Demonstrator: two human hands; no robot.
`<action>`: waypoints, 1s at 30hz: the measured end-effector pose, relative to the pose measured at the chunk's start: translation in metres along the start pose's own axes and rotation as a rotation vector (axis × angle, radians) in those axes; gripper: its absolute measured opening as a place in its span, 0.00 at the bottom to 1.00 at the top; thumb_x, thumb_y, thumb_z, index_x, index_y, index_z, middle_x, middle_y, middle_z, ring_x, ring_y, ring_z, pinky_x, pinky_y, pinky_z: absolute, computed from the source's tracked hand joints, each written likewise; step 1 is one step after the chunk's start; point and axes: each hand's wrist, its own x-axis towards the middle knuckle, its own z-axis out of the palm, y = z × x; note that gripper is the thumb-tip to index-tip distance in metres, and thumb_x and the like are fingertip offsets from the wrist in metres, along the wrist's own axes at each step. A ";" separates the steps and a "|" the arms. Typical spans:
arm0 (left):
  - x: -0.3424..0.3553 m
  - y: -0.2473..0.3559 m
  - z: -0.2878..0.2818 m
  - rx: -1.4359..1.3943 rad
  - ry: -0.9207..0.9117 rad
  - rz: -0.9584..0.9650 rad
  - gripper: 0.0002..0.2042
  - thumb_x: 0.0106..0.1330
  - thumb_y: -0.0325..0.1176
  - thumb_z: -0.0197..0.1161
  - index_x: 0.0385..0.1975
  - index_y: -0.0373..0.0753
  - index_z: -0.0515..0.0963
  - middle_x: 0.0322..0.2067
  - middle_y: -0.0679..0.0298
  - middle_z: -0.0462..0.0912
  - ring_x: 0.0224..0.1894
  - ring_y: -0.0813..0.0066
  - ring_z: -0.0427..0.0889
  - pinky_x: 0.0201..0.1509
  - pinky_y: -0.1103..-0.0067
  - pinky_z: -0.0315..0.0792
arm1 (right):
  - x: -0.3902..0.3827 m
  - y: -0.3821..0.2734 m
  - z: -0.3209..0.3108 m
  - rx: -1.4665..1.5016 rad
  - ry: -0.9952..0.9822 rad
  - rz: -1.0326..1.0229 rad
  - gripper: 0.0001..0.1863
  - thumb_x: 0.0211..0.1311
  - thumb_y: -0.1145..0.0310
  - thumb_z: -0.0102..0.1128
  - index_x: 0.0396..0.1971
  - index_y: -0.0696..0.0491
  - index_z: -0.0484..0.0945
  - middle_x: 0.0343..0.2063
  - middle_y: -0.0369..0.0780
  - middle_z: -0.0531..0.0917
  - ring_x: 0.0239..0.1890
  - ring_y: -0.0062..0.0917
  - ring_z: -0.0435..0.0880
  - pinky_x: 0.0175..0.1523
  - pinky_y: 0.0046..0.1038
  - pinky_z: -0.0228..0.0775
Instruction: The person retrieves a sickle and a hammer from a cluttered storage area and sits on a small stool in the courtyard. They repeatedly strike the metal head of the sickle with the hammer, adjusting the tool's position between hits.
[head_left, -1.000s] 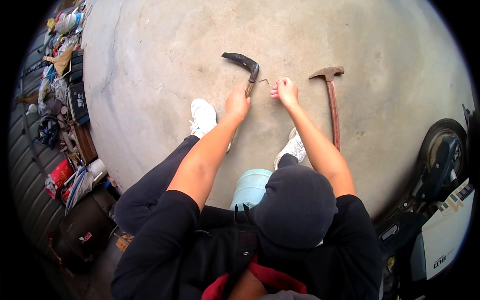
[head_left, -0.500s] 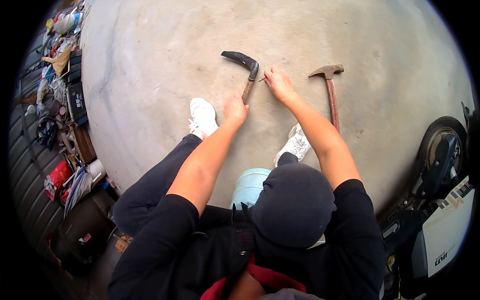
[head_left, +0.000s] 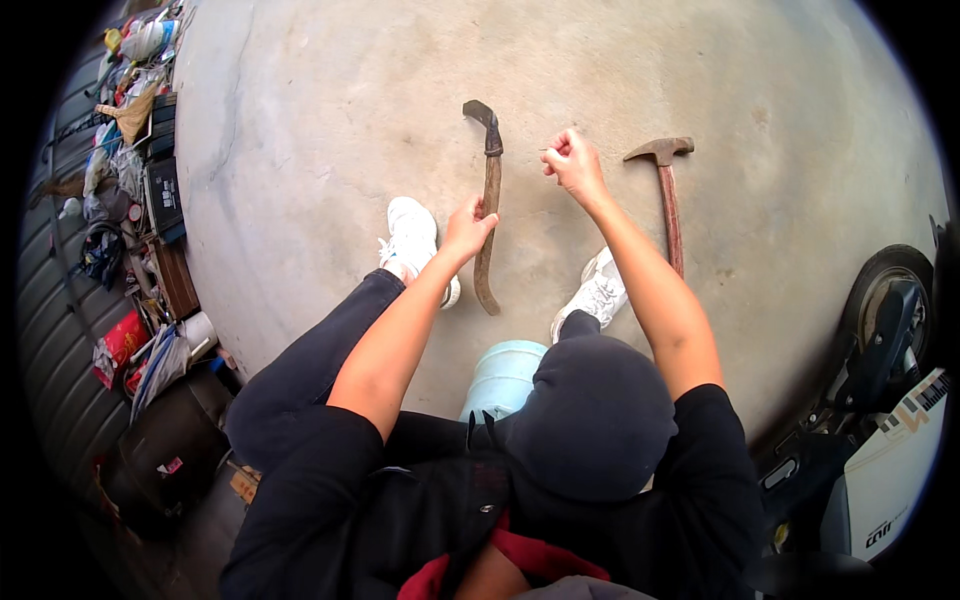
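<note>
A sickle point(head_left: 492, 180) with a dark curved blade and a worn wooden handle is held over the concrete floor, its blade end away from me. My left hand point(head_left: 467, 230) is closed around the middle of that handle. Right of the sickle and apart from it, my right hand point(head_left: 574, 168) pinches a thin, short nail point(head_left: 546, 150); only its tip shows past the fingers. A hammer point(head_left: 669, 200) with a rusty head and reddish wooden handle lies on the floor to the right, touched by neither hand.
A light blue bucket-like container point(head_left: 503, 376) stands between my legs. My white shoes point(head_left: 411, 237) flank the work spot. Piled household clutter point(head_left: 130, 190) lines the left wall. A motorbike wheel point(head_left: 890, 300) and white body panel point(head_left: 895, 465) stand at the right.
The sickle has turned, so its handle now points toward me and its lower end shows. My right hand has moved right, away from the sickle's neck, still pinching the nail.
</note>
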 end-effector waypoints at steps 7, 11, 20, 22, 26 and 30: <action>-0.064 0.052 -0.015 -0.541 0.020 0.084 0.10 0.61 0.31 0.56 0.36 0.37 0.63 0.23 0.65 0.72 0.21 0.79 0.73 0.24 0.81 0.69 | -0.105 -0.077 -0.048 0.496 -0.091 -0.138 0.09 0.61 0.72 0.56 0.39 0.59 0.79 0.30 0.36 0.82 0.24 0.13 0.73 0.30 0.16 0.68; -0.114 0.105 -0.033 -0.515 -0.019 0.106 0.10 0.68 0.40 0.52 0.38 0.41 0.63 0.21 0.70 0.66 0.17 0.85 0.66 0.17 0.84 0.61 | -0.156 -0.132 -0.065 0.433 -0.107 -0.227 0.13 0.61 0.68 0.60 0.43 0.60 0.79 0.31 0.36 0.82 0.26 0.13 0.73 0.35 0.17 0.69; -0.283 0.158 -0.115 -0.182 -0.128 0.323 0.13 0.69 0.42 0.53 0.40 0.38 0.69 0.20 0.66 0.73 0.16 0.85 0.67 0.19 0.82 0.63 | -0.300 -0.284 -0.079 -0.099 -0.215 -0.553 0.11 0.64 0.66 0.58 0.41 0.55 0.75 0.32 0.33 0.82 0.35 0.12 0.76 0.36 0.17 0.64; -0.311 0.157 -0.137 -0.120 -0.189 0.342 0.13 0.69 0.42 0.54 0.40 0.37 0.69 0.19 0.66 0.73 0.16 0.85 0.67 0.19 0.82 0.63 | -0.329 -0.309 -0.063 -0.237 -0.222 -0.578 0.09 0.64 0.68 0.58 0.41 0.55 0.75 0.32 0.34 0.82 0.38 0.13 0.78 0.35 0.16 0.64; -0.351 0.133 -0.157 -0.181 -0.294 0.306 0.13 0.69 0.43 0.53 0.38 0.39 0.68 0.18 0.69 0.71 0.16 0.85 0.67 0.17 0.83 0.62 | -0.358 -0.302 -0.013 -0.334 -0.293 -0.633 0.05 0.62 0.75 0.57 0.36 0.58 0.77 0.30 0.35 0.83 0.35 0.16 0.81 0.40 0.19 0.72; -0.339 0.116 -0.154 -0.231 -0.372 0.253 0.12 0.70 0.43 0.52 0.35 0.40 0.68 0.17 0.74 0.64 0.16 0.88 0.61 0.18 0.86 0.59 | -0.328 -0.264 0.021 -0.542 0.016 -0.728 0.05 0.59 0.74 0.56 0.33 0.58 0.78 0.28 0.43 0.84 0.32 0.30 0.83 0.40 0.28 0.73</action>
